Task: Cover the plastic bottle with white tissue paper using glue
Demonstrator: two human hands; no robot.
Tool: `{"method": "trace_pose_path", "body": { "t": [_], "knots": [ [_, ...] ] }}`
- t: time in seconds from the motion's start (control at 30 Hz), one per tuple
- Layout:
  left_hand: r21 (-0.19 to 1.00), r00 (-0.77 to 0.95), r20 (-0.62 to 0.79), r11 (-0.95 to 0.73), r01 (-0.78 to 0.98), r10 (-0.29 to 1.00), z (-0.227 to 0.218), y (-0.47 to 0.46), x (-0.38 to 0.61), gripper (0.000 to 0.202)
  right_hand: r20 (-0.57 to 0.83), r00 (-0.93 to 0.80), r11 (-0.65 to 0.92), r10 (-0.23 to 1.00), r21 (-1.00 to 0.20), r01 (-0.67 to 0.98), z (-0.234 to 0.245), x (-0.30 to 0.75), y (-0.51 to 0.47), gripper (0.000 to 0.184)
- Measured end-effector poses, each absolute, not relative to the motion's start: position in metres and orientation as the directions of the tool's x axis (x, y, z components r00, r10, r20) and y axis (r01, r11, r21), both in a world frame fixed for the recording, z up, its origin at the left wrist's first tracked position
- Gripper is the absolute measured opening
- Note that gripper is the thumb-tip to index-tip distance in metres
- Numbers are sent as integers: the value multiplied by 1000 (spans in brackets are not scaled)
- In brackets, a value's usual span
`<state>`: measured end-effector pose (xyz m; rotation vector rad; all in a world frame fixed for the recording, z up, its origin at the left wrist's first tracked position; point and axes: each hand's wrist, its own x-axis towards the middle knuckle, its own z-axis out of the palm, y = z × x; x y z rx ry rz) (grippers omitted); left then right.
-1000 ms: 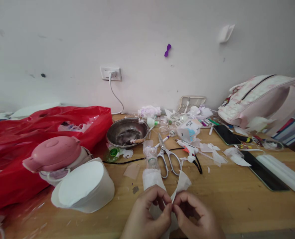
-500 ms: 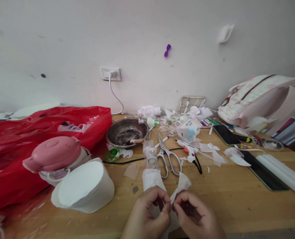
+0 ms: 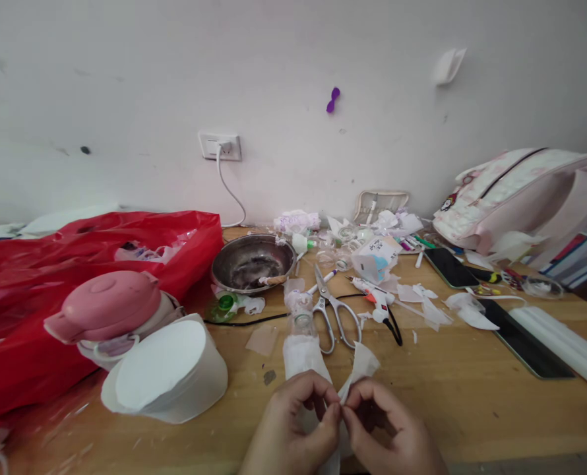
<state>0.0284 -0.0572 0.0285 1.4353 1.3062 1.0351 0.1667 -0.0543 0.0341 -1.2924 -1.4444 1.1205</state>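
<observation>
My left hand (image 3: 298,422) and my right hand (image 3: 385,429) meet at the front of the table, thumbs and forefingers pinched together. Between them they grip a thin white piece of tissue paper (image 3: 365,363), whose loose end fans up above the right fingers. Under and behind my left hand lies a clear plastic bottle (image 3: 303,323) wrapped in white paper, its lower part covered by the hand. Grey-handled scissors (image 3: 340,313) rest just beyond my fingers, and a white hot glue gun (image 3: 375,297) lies to their right.
At left stand a white paper-covered drum shape (image 3: 175,373), a pink-lidded container (image 3: 110,303) and a red plastic bag (image 3: 21,277). A metal bowl (image 3: 229,260) sits behind. Phones (image 3: 525,340), paper scraps (image 3: 429,307) and a backpack (image 3: 511,191) are at right.
My hands stay pinched in nearly the same place. The paper's loose end has shifted very slightly; nothing else has visibly moved.
</observation>
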Motion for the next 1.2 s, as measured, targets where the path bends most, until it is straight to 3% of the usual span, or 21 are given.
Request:
{"method": "trace_pose_path", "body": {
  "t": [0.77, 1.2],
  "knots": [
    [971, 78, 22, -40, 234, 997, 30, -56, 29, 8, 51, -96, 71, 994, -973, 219, 31, 168, -53, 6],
    [976, 65, 66, -78, 204, 996, 35, -59, 29, 9, -57, -127, -24, 990, -968, 252, 34, 168, -53, 16]
  ]
}}
